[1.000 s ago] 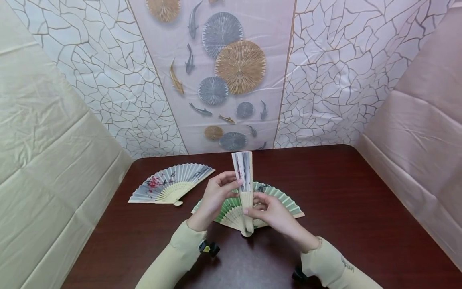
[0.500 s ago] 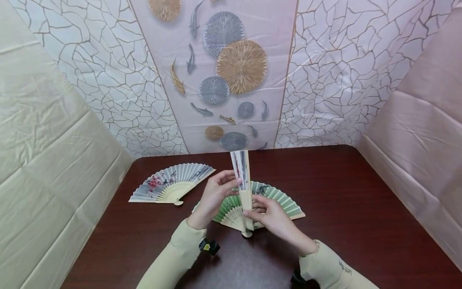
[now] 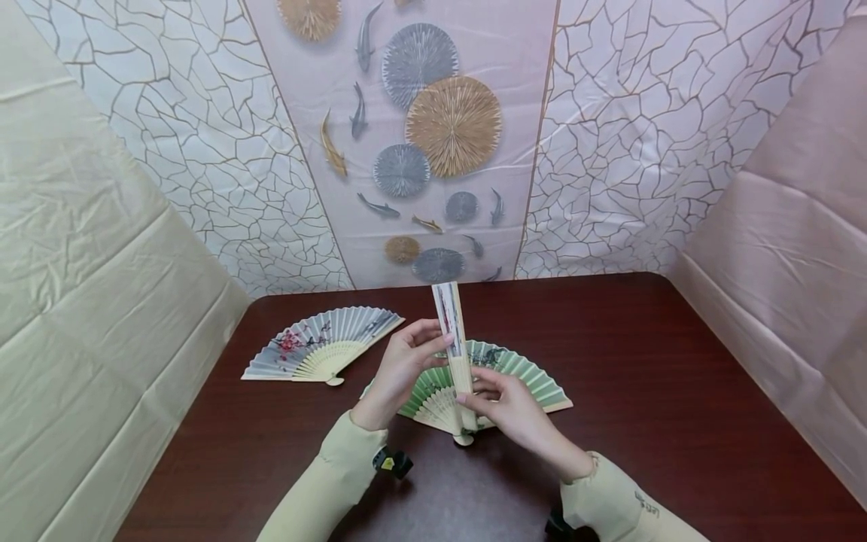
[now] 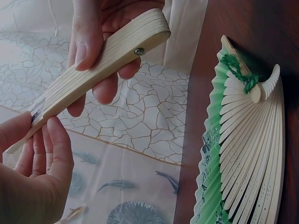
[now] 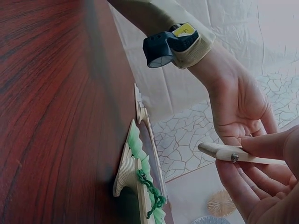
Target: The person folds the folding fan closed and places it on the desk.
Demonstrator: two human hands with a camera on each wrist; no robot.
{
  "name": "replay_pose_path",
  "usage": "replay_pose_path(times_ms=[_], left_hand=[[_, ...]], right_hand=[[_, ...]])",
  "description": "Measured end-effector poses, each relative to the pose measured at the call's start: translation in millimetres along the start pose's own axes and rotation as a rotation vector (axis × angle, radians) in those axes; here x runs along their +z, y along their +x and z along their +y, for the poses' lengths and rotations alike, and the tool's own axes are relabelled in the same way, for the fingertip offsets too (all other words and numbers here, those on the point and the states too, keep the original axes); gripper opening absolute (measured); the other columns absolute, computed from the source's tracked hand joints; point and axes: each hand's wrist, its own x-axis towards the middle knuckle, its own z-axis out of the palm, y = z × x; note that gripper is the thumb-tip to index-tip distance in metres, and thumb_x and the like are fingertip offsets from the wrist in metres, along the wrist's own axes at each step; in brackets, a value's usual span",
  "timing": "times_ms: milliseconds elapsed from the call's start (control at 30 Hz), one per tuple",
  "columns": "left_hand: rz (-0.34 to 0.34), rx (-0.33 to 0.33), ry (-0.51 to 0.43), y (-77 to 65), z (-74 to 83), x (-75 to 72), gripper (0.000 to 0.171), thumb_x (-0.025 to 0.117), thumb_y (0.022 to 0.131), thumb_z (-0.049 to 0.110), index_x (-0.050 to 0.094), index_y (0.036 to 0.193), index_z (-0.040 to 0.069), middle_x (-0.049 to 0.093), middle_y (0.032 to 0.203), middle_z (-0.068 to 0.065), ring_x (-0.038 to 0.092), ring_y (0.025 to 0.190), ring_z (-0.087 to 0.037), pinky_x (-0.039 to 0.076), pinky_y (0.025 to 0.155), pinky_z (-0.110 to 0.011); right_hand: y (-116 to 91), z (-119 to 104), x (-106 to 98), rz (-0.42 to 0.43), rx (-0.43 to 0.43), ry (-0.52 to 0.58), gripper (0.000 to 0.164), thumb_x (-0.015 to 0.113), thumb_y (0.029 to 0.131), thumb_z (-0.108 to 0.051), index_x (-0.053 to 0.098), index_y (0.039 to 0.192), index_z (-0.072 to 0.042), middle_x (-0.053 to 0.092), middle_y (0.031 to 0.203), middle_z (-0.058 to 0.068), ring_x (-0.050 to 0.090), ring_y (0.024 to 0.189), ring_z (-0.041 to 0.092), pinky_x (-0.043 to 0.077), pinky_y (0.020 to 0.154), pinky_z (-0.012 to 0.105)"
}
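Observation:
A folding fan [image 3: 455, 335], folded into a narrow pale stack with a grey and white printed band, is held upright and slightly tilted above the table. My left hand [image 3: 405, 369] pinches its upper, printed part between thumb and fingers. Lower down, near the riveted end, my right hand [image 3: 504, 403] grips the wooden ribs [image 4: 100, 60]. Behind and below the hands a green fan [image 3: 531, 376] lies spread on the table, partly hidden by them; a green cord [image 4: 240, 72] is tied at its pivot. To the left lies a spread grey-white fan [image 3: 318, 346] with pink blossoms.
The dark red-brown table [image 3: 643, 399] reaches back to a patterned cloth wall [image 3: 609, 150]. Pale cloth walls stand at both sides. A dark camera [image 3: 393, 463] is strapped at the left wrist.
The fan between my hands has gone from slightly spread to a narrower, tightly folded stack, and its top leans a little more to the left. Both spread fans stay in place.

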Motion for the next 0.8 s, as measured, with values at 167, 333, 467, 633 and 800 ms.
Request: replay_pose_path(times_ms=[167,333,467,633,800], left_hand=[[-0.001,-0.005,0.0,0.3,-0.2,0.6,0.027,0.071,0.093,0.005,0.065,0.118,-0.004,0.066,0.098,-0.005,0.066,0.083,-0.015,0.06,0.071,-0.031],[-0.008,-0.008,-0.001,1.2,-0.6,0.9,0.026,0.071,0.092,0.006,0.065,0.116,-0.003,0.067,0.098,-0.006,0.067,0.084,-0.015,0.06,0.073,-0.032],[0.003,-0.007,-0.015,0.5,0.3,0.9,0.022,0.071,0.092,0.006,0.066,0.113,-0.001,0.066,0.097,-0.005,0.066,0.084,-0.015,0.06,0.077,-0.036],[0.01,0.01,-0.045,0.9,1.3,-0.9,0.017,0.07,0.092,0.004,0.066,0.108,0.003,0.068,0.095,-0.005,0.067,0.084,-0.016,0.06,0.078,-0.036],[0.008,0.026,-0.066,1.8,2.6,-3.8,0.016,0.069,0.093,0.003,0.066,0.109,0.003,0.068,0.096,-0.005,0.067,0.084,-0.016,0.06,0.076,-0.033]], right_hand=[[-1,0,-1,-0.001,-0.001,0.01,0.047,0.074,0.093,-0.014,0.06,0.133,0.005,0.074,0.105,0.017,0.072,0.098,0.031,0.06,0.075,0.027],[-1,2,-3,-0.002,0.008,0.002,0.047,0.074,0.093,-0.016,0.06,0.132,0.006,0.073,0.106,0.018,0.071,0.1,0.031,0.06,0.075,0.028],[-1,3,-7,0.0,0.01,-0.009,0.042,0.075,0.093,-0.015,0.063,0.129,0.004,0.073,0.11,0.017,0.071,0.1,0.03,0.06,0.076,0.026],[-2,6,-11,-0.005,-0.01,-0.019,0.037,0.075,0.092,-0.015,0.066,0.123,0.004,0.073,0.109,0.017,0.071,0.097,0.028,0.059,0.074,0.026],[-2,7,-14,-0.016,-0.012,-0.015,0.033,0.074,0.092,-0.013,0.067,0.12,0.005,0.073,0.104,0.017,0.071,0.093,0.027,0.059,0.071,0.026]])
